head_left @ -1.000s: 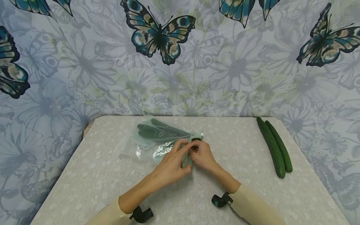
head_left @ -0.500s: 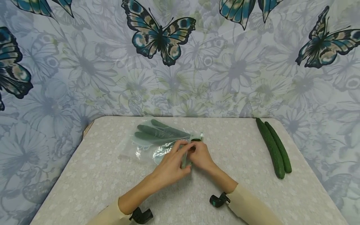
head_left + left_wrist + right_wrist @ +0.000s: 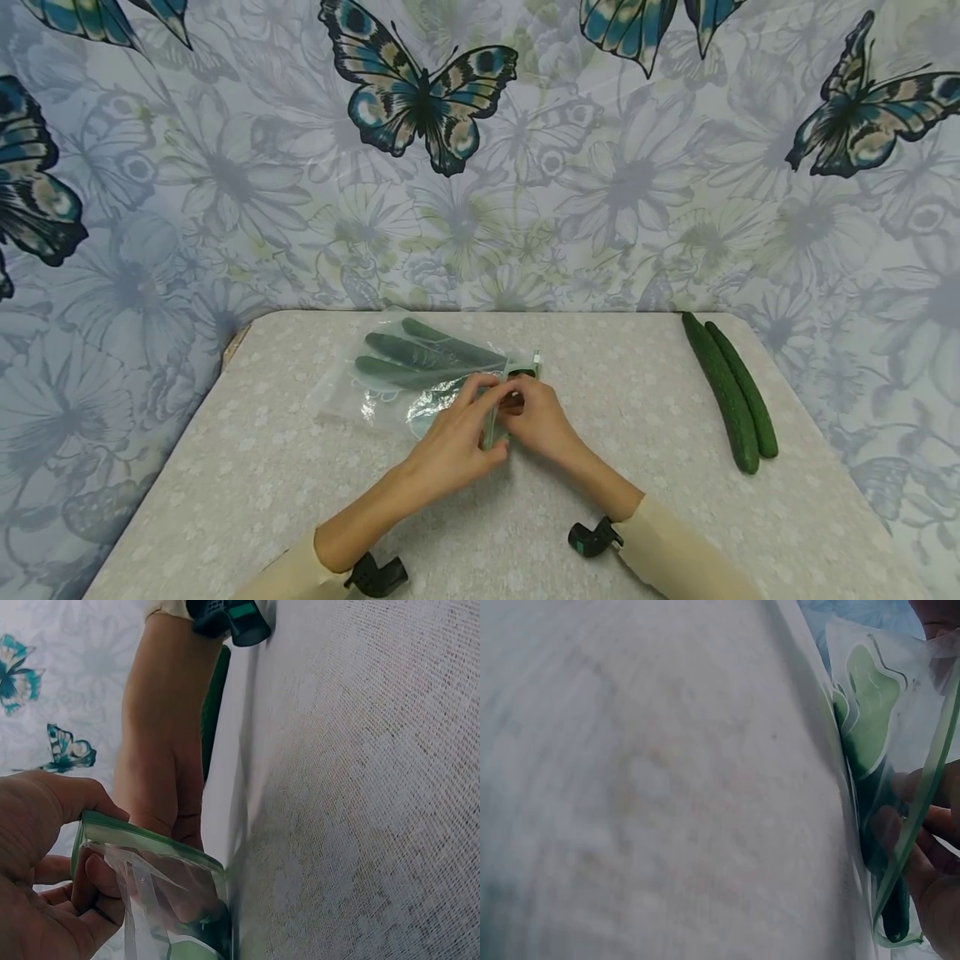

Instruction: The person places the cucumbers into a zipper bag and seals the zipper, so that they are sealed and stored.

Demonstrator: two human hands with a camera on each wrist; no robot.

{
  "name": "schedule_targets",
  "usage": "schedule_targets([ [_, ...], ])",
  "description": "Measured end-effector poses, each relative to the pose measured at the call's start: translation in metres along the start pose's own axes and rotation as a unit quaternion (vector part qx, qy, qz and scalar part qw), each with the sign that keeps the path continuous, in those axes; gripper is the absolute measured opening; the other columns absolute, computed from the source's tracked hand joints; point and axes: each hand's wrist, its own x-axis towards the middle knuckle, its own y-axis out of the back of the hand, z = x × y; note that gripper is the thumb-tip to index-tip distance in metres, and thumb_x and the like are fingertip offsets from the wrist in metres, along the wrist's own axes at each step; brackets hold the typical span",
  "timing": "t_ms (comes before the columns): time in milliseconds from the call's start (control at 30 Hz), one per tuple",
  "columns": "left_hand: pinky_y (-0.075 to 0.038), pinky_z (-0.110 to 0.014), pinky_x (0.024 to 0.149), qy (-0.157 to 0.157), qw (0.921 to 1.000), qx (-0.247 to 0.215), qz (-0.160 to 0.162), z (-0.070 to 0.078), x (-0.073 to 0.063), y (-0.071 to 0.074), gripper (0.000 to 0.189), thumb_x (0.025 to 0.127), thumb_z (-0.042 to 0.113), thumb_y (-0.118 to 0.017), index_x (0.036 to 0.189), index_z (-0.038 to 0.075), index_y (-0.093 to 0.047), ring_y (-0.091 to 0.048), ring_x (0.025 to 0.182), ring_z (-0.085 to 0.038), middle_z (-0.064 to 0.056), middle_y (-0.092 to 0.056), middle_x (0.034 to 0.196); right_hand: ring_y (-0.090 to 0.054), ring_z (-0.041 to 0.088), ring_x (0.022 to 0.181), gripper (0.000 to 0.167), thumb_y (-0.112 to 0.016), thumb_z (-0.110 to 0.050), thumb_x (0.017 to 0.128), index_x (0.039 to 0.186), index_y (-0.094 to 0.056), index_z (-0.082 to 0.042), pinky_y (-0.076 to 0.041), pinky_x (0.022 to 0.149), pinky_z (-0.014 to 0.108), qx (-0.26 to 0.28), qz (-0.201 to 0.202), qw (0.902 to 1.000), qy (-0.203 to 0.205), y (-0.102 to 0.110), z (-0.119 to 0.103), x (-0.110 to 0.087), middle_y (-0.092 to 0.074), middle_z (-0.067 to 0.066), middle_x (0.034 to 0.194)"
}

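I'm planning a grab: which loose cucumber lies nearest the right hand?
The left cucumber of the loose pair; the shorter right cucumber lies beyond it, farther from the right hand.

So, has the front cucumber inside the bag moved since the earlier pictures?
Yes, the left end of that front cucumber has shifted nearer to the camera, away from the table's back edge.

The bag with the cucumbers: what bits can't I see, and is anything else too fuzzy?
- Head view: part of the rim of the bag, hidden by the left hand and right hand.
- Left wrist view: the bag's far end, cut off by the bottom edge.
- Right wrist view: the pattern on the tablecloth, too blurred.
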Motion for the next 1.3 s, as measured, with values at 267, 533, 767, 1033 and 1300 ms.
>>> schedule_targets([
  [267,-0.047,-0.022,0.055,0.012,0.9999,0.006,-0.008,0.0,0.001,-0.001,0.077,0.094,0.015,-0.079,0.163,0.02,-0.047,-0.049,0.06,0.001,-0.006,-0.04,0.162,-0.078,0.028,0.108,0.03,-0.079,-0.012,0.096,0.126,-0.074,-0.009,-0.065,0.088,0.028,0.016,-0.029,0.9993,-0.015,0.025,-0.006,-0.01,-0.071,0.015,0.123],
  [533,-0.048,-0.022,0.058,0.023,0.9996,0.008,-0.011,-0.002,0.0,-0.003,0.077,0.094,0.015,-0.079,0.164,0.017,-0.046,-0.049,0.061,0.001,-0.005,-0.04,0.163,-0.077,0.024,0.102,0.033,-0.082,-0.022,0.096,0.125,-0.075,-0.008,-0.065,0.081,0.031,0.0,-0.025,0.9987,-0.044,0.058,-0.001,-0.023,-0.075,0.014,0.125],
  [767,-0.048,-0.022,0.057,0.02,0.9996,0.005,-0.019,-0.002,0.001,-0.002,0.077,0.095,0.016,-0.077,0.165,0.019,-0.045,-0.05,0.06,0.001,-0.004,-0.04,0.163,-0.075,0.021,0.1,0.036,-0.084,-0.028,0.095,0.125,-0.076,-0.01,-0.063,0.075,0.03,-0.039,0.006,0.9948,-0.094,0.097,0.01,-0.042,-0.076,0.013,0.123],
  [1033,-0.046,-0.021,0.054,0.022,0.9996,0.002,-0.018,-0.001,0.001,-0.002,0.076,0.095,0.016,-0.076,0.165,0.018,-0.044,-0.049,0.059,0.002,-0.005,-0.04,0.163,-0.074,0.023,0.102,0.042,-0.081,-0.037,0.097,0.131,-0.073,-0.013,-0.061,0.076,0.03,-0.085,0.036,0.9902,-0.104,0.148,0.028,-0.07,-0.074,0.014,0.122],
  [1300,-0.046,-0.021,0.053,0.018,0.9997,-0.004,-0.018,-0.004,0.001,-0.006,0.075,0.096,0.016,-0.075,0.164,0.018,-0.045,-0.049,0.059,0.002,-0.005,-0.04,0.163,-0.075,0.026,0.107,0.049,-0.076,-0.045,0.1,0.137,-0.07,-0.013,-0.059,0.072,0.028,-0.142,0.055,0.9768,-0.151,0.187,0.04,-0.106,-0.074,0.011,0.124],
])
